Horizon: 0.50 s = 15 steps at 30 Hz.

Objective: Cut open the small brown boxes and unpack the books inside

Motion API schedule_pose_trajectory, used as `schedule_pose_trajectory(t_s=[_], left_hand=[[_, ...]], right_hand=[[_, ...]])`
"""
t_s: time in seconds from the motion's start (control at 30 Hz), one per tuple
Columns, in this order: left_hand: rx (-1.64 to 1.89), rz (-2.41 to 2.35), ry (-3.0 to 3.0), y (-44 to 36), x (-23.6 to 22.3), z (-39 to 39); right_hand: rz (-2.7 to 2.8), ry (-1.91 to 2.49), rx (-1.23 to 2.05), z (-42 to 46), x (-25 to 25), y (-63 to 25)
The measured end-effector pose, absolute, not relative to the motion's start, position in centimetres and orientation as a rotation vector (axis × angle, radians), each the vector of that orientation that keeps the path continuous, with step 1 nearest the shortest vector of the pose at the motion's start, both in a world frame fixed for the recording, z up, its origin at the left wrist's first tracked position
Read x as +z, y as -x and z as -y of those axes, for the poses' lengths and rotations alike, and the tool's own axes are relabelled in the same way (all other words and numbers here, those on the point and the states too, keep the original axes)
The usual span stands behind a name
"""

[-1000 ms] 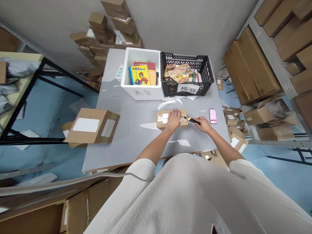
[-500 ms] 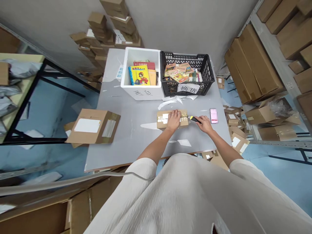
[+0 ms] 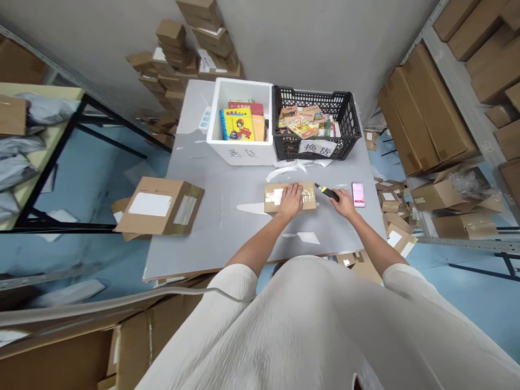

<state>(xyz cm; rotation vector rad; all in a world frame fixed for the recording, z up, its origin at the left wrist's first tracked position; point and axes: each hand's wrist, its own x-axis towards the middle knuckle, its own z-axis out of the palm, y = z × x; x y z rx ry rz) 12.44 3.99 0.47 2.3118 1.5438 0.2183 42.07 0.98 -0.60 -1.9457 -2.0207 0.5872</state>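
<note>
A small taped cardboard box point(image 3: 268, 201) with a white label lies on the grey table in front of me. My left hand point(image 3: 291, 199) is laid across it, holding it down, with fingers reaching its far edge. In my right hand point(image 3: 344, 202) is a black and yellow utility knife point(image 3: 330, 193), closed in my fingers. Its blade points up and left, just off the box's right end. Clear tape with a shine covers the right part of the box top. My left palm hides the middle of the box.
Behind stand a white foam box point(image 3: 244, 154) and a black plastic crate point(image 3: 352, 127), both with books. A phone point(image 3: 358, 194) lies right of my right hand. A larger carton point(image 3: 162, 206) sits at the table's left. Paper scraps point(image 3: 307, 238) lie about. Shelves flank both sides.
The knife has come away from the box's right end, its blade lifting clear of the tape. My left hand stays on the box. The whole view has shifted slightly.
</note>
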Motion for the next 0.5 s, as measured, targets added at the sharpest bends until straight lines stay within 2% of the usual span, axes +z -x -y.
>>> schedule_pose_trajectory(t_s=[0.5], left_hand=[[0.083,-1.606,-2.260,-5.6,2.1,0.2]], right_hand=[[2.309,1.691,0.743,-8.0,1.1,-31.1]])
